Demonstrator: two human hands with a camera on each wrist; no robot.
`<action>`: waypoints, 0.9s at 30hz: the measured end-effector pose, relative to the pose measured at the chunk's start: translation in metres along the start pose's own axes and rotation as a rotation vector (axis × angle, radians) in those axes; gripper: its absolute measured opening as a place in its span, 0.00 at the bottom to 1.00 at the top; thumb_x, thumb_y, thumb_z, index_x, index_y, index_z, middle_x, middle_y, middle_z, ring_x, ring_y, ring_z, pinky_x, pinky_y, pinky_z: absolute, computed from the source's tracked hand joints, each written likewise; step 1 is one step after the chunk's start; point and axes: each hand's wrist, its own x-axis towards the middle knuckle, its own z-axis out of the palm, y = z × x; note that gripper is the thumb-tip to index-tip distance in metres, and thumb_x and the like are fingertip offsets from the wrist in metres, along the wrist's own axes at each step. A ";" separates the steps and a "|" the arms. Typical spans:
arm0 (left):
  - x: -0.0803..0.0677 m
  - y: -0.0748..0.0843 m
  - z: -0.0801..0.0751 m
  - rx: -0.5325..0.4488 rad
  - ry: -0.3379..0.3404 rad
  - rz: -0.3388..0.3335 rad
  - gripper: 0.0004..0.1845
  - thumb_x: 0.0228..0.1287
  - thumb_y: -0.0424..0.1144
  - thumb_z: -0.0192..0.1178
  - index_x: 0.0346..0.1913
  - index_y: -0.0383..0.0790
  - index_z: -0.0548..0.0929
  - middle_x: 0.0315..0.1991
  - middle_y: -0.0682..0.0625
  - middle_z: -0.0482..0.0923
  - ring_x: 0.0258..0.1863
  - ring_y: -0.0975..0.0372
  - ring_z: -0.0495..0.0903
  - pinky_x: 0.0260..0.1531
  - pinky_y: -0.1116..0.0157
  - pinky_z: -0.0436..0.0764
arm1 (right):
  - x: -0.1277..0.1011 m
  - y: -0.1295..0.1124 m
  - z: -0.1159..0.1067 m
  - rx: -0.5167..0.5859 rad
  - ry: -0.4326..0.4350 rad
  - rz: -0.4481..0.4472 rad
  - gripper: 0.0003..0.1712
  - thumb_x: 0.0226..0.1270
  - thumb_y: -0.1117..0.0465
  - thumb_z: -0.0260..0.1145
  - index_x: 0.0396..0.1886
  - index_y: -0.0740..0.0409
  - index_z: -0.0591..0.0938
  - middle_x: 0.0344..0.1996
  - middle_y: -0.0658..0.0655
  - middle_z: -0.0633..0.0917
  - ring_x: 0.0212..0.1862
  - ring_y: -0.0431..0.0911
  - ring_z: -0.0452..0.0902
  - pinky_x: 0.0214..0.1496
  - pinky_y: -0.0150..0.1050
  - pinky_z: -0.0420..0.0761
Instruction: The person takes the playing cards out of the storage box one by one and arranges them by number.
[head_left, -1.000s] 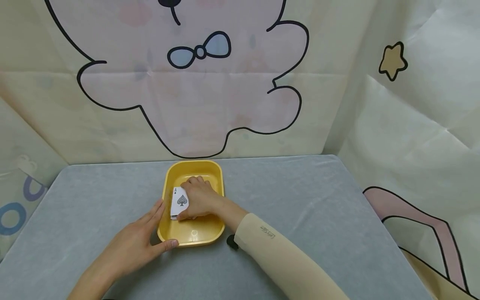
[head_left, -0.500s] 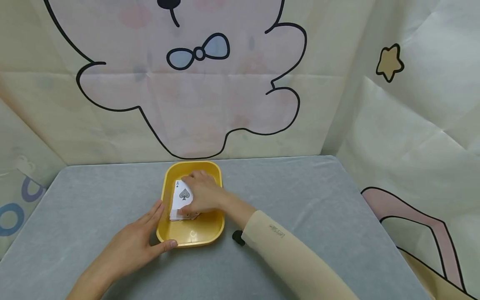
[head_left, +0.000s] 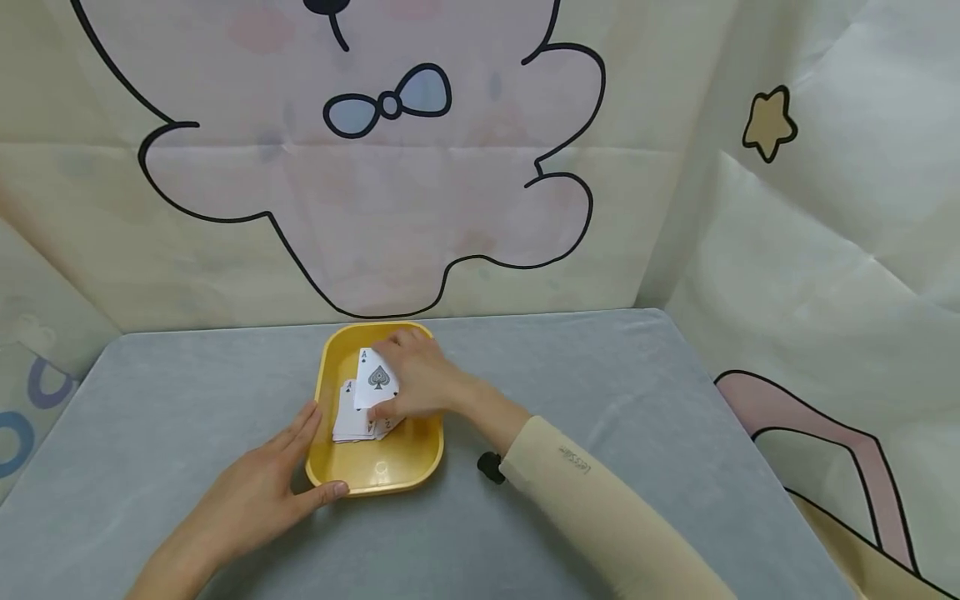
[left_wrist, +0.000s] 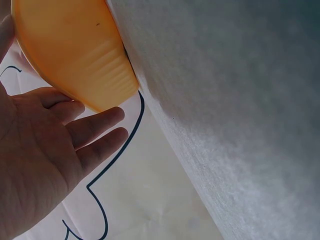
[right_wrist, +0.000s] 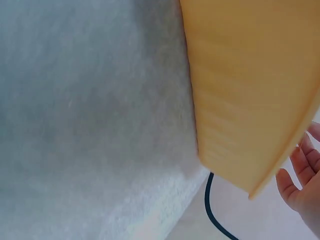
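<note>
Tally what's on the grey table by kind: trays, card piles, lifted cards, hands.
Yellow tray: 1
Pile of cards in the tray: 1
Ace of spades, pinched by the right hand: 1
Hands: 2, with the left hand holding the tray's rim
Total: 5

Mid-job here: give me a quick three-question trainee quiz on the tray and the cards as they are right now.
1. True or false: the left hand rests against the yellow tray.
2. Which card does the right hand pinch? A) ace of spades B) king of hearts C) a joker
3. Where do the other cards lie?

Key
1. True: its fingers lie along the tray's left side and the thumb on its near rim.
2. A, the ace of spades.
3. In the tray, loosely spread, under the raised ace.
</note>
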 end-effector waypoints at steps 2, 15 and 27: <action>0.000 0.000 -0.001 0.002 0.001 0.002 0.58 0.63 0.74 0.62 0.82 0.37 0.60 0.82 0.40 0.57 0.70 0.38 0.73 0.59 0.37 0.76 | -0.002 0.003 -0.003 0.007 0.007 0.002 0.53 0.57 0.35 0.79 0.77 0.51 0.71 0.70 0.55 0.72 0.69 0.48 0.63 0.73 0.46 0.65; -0.001 0.002 -0.002 0.006 -0.012 -0.013 0.59 0.61 0.75 0.62 0.82 0.36 0.60 0.82 0.40 0.57 0.70 0.38 0.72 0.59 0.37 0.76 | -0.019 0.035 -0.021 0.083 0.043 0.041 0.53 0.57 0.38 0.78 0.78 0.53 0.70 0.71 0.57 0.71 0.70 0.50 0.62 0.72 0.50 0.66; -0.002 0.001 -0.003 0.003 0.015 0.002 0.58 0.62 0.73 0.64 0.82 0.35 0.61 0.82 0.40 0.58 0.69 0.38 0.73 0.59 0.38 0.76 | -0.031 0.060 -0.032 0.108 0.075 0.092 0.53 0.56 0.41 0.81 0.77 0.56 0.71 0.70 0.59 0.72 0.66 0.52 0.64 0.66 0.50 0.71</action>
